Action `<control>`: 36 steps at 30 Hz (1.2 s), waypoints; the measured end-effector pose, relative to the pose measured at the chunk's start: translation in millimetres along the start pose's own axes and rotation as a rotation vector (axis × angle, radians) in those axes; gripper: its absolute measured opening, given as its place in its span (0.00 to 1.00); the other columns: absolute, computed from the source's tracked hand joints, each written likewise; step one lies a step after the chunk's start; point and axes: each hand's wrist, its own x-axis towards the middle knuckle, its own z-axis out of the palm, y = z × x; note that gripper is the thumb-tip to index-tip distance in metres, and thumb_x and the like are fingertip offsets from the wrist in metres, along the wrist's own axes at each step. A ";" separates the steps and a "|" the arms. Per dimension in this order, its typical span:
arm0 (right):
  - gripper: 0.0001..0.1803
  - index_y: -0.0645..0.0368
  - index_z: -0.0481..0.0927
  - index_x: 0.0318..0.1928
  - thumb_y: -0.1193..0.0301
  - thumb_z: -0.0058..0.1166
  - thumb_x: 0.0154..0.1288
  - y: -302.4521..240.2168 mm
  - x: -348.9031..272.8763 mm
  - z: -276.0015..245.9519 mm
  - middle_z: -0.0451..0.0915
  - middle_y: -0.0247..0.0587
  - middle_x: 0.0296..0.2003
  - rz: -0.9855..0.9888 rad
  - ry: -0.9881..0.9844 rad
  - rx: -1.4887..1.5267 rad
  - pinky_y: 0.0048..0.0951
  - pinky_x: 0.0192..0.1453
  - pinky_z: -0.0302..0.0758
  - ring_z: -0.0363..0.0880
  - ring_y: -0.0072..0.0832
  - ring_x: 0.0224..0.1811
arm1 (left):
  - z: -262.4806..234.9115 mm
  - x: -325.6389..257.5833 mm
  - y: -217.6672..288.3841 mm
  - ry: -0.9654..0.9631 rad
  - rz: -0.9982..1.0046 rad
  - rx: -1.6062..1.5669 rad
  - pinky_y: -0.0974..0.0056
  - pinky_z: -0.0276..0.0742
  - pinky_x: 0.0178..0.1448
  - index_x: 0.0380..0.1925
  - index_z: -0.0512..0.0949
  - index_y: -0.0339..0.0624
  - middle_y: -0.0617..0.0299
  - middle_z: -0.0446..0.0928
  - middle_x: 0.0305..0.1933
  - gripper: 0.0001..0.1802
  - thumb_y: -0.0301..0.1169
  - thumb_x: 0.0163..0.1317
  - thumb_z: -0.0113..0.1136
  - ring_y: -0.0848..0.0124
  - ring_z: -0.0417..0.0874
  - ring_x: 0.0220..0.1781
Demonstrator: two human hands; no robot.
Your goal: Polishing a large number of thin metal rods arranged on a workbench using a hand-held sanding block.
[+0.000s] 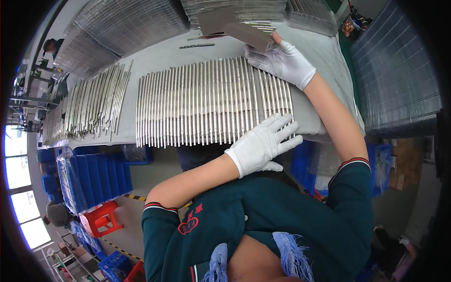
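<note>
In the head view, we saw a close-set row of slim metal rods (197, 101) on a table covered in white cloth (324, 51), in front of the wearer. The rods lay side by side, their lengths running away from the body and their near ends close to the table's edge.

Our white-gloved left hand (265, 145) was spread wide, its fingers apart over the near ends of the rods at the right end of the row, and it had hold of nothing. Our white-gloved right hand (284, 63) was at the far ends of the same rods, its thumb tip bare and parted from the other fingers. A grey-brown rectangular block (246, 34) lay aslant between that thumb and those fingers; we could not tell how firmly it was gripped, if at all.

A second grey-brown slab (217, 21) was just beyond the block, and a twist drill bit (196, 46) lay on the cloth near the row's far side. To the left we saw a looser spread of thin rods (96, 103). Stacks of clear plastic trays (127, 28) stood behind. Below, on the left, were blue bins (96, 178) and a red stool (101, 218).
</note>
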 end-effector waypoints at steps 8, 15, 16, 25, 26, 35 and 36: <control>0.37 0.67 0.64 0.69 0.52 0.57 0.72 -33.4 -36.8 -31.1 0.72 0.54 0.62 -0.028 0.054 0.080 0.45 0.74 0.72 0.73 0.42 0.67 | 15.2 46.3 6.6 -0.082 0.126 0.065 0.47 0.51 0.82 0.70 0.68 0.48 0.50 0.64 0.74 0.46 0.56 0.53 0.69 0.49 0.58 0.79; 0.36 0.66 0.65 0.68 0.53 0.58 0.72 -23.8 -26.8 -22.3 0.73 0.52 0.60 -0.019 0.034 0.103 0.44 0.73 0.72 0.74 0.40 0.65 | 6.9 30.7 9.3 -0.094 0.059 0.073 0.47 0.51 0.82 0.70 0.68 0.48 0.50 0.63 0.74 0.47 0.55 0.52 0.70 0.50 0.57 0.79; 0.36 0.66 0.65 0.68 0.53 0.58 0.72 -20.1 -21.3 -20.0 0.73 0.52 0.60 -0.019 0.016 0.103 0.43 0.73 0.72 0.74 0.40 0.65 | 3.9 24.3 9.1 -0.095 0.044 0.085 0.47 0.51 0.82 0.70 0.68 0.47 0.50 0.63 0.74 0.47 0.55 0.51 0.70 0.49 0.57 0.79; 0.34 0.67 0.64 0.68 0.58 0.58 0.73 1.4 11.0 -4.9 0.72 0.52 0.61 0.009 -0.034 0.073 0.43 0.74 0.71 0.73 0.43 0.65 | -15.3 -9.0 7.7 -0.143 -0.065 0.073 0.49 0.49 0.83 0.70 0.68 0.50 0.52 0.62 0.75 0.46 0.53 0.52 0.71 0.52 0.56 0.80; 0.34 0.67 0.64 0.68 0.58 0.58 0.73 0.5 8.5 -5.4 0.72 0.52 0.61 0.006 -0.029 0.065 0.43 0.74 0.71 0.73 0.43 0.65 | -13.5 -8.0 7.3 -0.136 -0.051 0.086 0.49 0.48 0.83 0.70 0.68 0.50 0.52 0.62 0.75 0.46 0.53 0.52 0.71 0.52 0.56 0.80; 0.34 0.68 0.62 0.69 0.60 0.57 0.73 -51.3 -63.9 -24.9 0.71 0.55 0.62 0.021 0.133 0.068 0.44 0.73 0.73 0.73 0.43 0.65 | 11.4 32.3 16.2 0.059 0.154 -0.113 0.45 0.56 0.79 0.68 0.68 0.47 0.45 0.64 0.72 0.46 0.49 0.50 0.74 0.46 0.62 0.76; 0.35 0.68 0.62 0.69 0.59 0.57 0.73 -58.4 -72.4 -25.2 0.71 0.56 0.62 0.014 0.177 0.038 0.45 0.73 0.73 0.73 0.43 0.65 | 9.6 31.7 17.2 0.054 0.174 -0.171 0.45 0.57 0.79 0.68 0.68 0.47 0.45 0.64 0.72 0.46 0.49 0.50 0.73 0.45 0.62 0.76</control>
